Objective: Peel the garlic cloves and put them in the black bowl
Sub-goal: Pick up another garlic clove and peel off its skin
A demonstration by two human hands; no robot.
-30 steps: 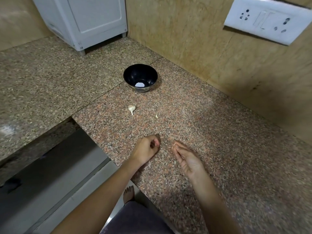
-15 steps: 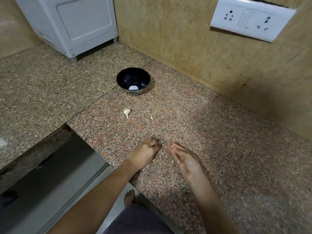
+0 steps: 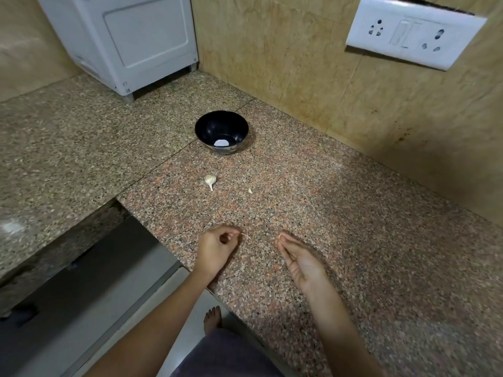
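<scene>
Bare left forearm (image 3: pixel 163 317) at 7 o'clock, bare right forearm (image 3: pixel 343 322) at 5; dark grey clothing (image 3: pixel 226 355) at 6 o'clock, bare foot (image 3: pixel 212 319) just above.

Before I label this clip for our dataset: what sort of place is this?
Most likely a home kitchen. A speckled granite counter runs into a tiled corner, a socket and switch plate is mounted on the wall above it, and a black bowl and garlic are set out on top.
</scene>
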